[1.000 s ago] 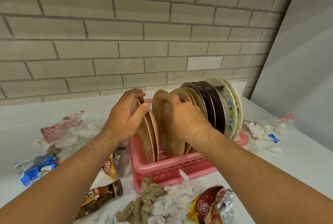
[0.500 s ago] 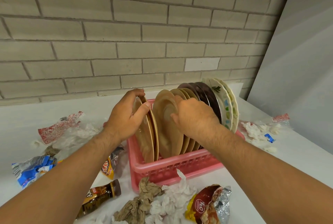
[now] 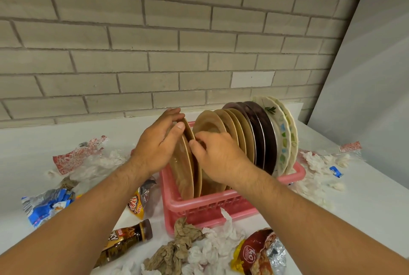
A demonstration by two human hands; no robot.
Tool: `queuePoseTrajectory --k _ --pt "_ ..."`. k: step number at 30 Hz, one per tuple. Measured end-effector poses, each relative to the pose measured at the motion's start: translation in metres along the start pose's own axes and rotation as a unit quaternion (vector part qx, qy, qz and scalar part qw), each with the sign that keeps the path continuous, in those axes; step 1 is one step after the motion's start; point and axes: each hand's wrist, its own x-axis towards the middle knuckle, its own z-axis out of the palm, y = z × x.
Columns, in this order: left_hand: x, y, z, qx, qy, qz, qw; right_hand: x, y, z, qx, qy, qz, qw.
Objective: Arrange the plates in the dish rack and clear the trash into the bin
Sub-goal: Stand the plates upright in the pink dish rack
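A pink dish rack [image 3: 212, 205] stands on the white counter and holds several plates on edge. Tan plates [image 3: 232, 122] fill the left and middle, dark brown plates [image 3: 263, 142] come after them, and white patterned plates [image 3: 285, 137] lean at the right end. My left hand [image 3: 157, 146] grips the top rim of the two nearest tan plates [image 3: 182, 175], thumb on the near face. My right hand [image 3: 219, 155] pinches the rim of the rear one of those two, between them and the other tan plates.
Trash lies all around the rack: a brown bottle [image 3: 124, 243], crumpled brown paper [image 3: 177, 246], white tissues [image 3: 212, 250], a red foil wrapper [image 3: 261, 252], a blue wrapper [image 3: 44, 206], a red-and-white wrapper [image 3: 79, 155], and tissues [image 3: 316, 175] at right. A brick wall stands behind.
My right hand has left the third tan plate and moved left onto the pair at the rack's left end. My left hand has kept its hold there.
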Motion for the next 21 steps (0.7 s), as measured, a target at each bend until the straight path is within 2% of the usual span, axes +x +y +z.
queuePoseTrajectory --k 4,5,7,10,14,17,21 --pt "-0.004 0.001 -0.004 -0.064 0.021 0.004 0.998 0.006 0.0 0.001 -0.004 0.007 0.035 0.999" --pt "-0.003 0.0 -0.006 -0.047 0.018 0.014 0.999 0.008 -0.001 0.001 -0.006 0.001 0.038 0.999" --pt "-0.002 -0.005 -0.009 0.056 -0.001 0.062 0.997 0.012 -0.004 -0.001 -0.017 -0.009 0.037 0.999" --pt "0.003 -0.012 -0.01 0.195 -0.02 0.139 0.971 0.018 -0.012 -0.004 -0.044 -0.021 0.031 0.998" --pt "0.009 -0.006 -0.019 0.228 -0.001 0.187 0.956 0.02 -0.02 -0.013 -0.07 -0.01 0.018 0.997" --pt "0.019 -0.001 -0.036 0.236 0.033 0.19 0.952 0.021 -0.024 -0.031 -0.086 0.028 0.013 0.996" --pt "0.033 0.004 -0.056 0.248 0.075 0.149 0.954 0.023 -0.025 -0.047 -0.109 0.057 0.033 0.992"
